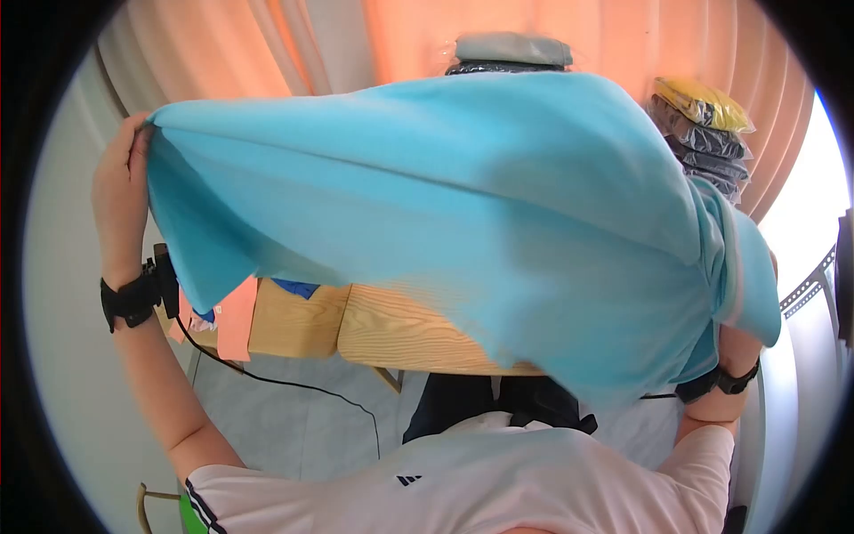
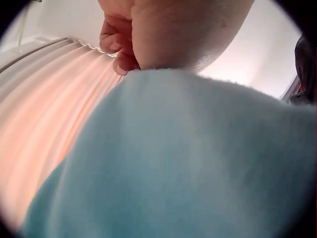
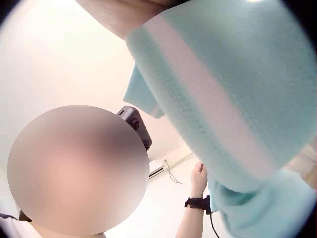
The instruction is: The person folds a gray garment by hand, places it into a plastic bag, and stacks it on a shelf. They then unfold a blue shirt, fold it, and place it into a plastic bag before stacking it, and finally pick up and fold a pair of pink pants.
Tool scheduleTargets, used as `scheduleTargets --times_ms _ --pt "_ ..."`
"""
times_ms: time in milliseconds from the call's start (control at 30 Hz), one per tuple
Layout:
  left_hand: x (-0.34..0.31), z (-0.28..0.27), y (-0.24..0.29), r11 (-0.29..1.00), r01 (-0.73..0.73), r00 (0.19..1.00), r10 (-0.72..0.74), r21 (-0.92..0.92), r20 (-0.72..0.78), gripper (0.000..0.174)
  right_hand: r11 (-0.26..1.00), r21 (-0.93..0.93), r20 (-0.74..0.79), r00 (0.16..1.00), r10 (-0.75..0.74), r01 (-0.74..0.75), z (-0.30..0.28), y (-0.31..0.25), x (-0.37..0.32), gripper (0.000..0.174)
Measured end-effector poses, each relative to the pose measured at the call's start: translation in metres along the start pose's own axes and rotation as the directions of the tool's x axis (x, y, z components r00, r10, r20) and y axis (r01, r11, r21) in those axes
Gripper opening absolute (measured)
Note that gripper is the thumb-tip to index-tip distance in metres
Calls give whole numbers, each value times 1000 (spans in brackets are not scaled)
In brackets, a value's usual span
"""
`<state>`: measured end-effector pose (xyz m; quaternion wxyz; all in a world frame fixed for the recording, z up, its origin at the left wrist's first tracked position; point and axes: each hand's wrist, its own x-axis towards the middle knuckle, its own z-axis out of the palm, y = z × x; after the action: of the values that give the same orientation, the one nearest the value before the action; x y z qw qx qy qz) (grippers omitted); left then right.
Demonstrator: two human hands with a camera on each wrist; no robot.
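A turquoise knit garment [image 1: 427, 187] is spread in the air across the head view, raised between both arms. At its upper left corner my left hand [image 1: 123, 191] pinches the edge between thumb and fingers. The garment's right end is bunched and folded over my right hand [image 3: 116, 15], whose fingers are hidden by the cloth. In the right wrist view, a ribbed band [image 3: 208, 94] with a pale stripe hangs just below that hand. The garment's lower edge hangs loose and blurred over the table.
A wooden table [image 1: 409, 325] lies below the garment, with coral cloth [image 1: 237, 320] and a bit of blue cloth [image 1: 296, 288] at its left. Bagged folded clothes [image 1: 703, 133] are stacked at the back right, another bagged pile [image 1: 511, 51] at the back. A black cable [image 1: 294, 384] trails from the left wrist.
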<state>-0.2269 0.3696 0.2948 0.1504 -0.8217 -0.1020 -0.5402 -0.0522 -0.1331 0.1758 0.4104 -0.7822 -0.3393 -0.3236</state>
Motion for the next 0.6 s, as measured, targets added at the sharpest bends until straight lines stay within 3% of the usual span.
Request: scheduleTargets --times_ms 33,100,133,233,267,367,433,467,500,533,600 --pt "1 1 -1 1000 0 1000 0 -1 -16 23 1000 -3 -11 1000 -10 10 6 -1 -3 32" --pt "18 15 -5 968 -190 981 193 166 -2 23 976 207 -65 994 87 -72 25 -3 -2 30" --pt "27 32 -4 969 -228 974 225 99 41 23 991 127 38 999 25 -29 28 2 8 29" --pt "35 114 16 963 -266 943 267 -29 199 22 901 277 175 940 294 -334 55 32 18 22" --pt "30 141 30 970 -242 927 241 -32 287 20 904 268 173 940 293 -332 61 46 19 22" --pt "-3 230 68 976 -183 824 219 -119 523 18 878 147 305 865 399 -456 74 91 19 23" --pt "-30 264 104 976 -90 758 197 -198 622 16 874 -163 443 758 479 -457 83 122 15 31" --pt "-54 290 112 955 -125 809 256 -271 530 16 868 -174 445 749 491 -465 89 144 5 31" --pt "-73 307 118 927 -165 850 306 -336 428 17 857 -272 514 687 514 -438 95 169 -9 37" --pt "-80 307 123 925 -161 847 309 -345 434 17 843 -364 573 618 538 -396 97 179 -14 43" --pt "-96 302 130 897 77 678 272 -434 683 20 856 -395 592 621 514 -332 97 192 -21 46"
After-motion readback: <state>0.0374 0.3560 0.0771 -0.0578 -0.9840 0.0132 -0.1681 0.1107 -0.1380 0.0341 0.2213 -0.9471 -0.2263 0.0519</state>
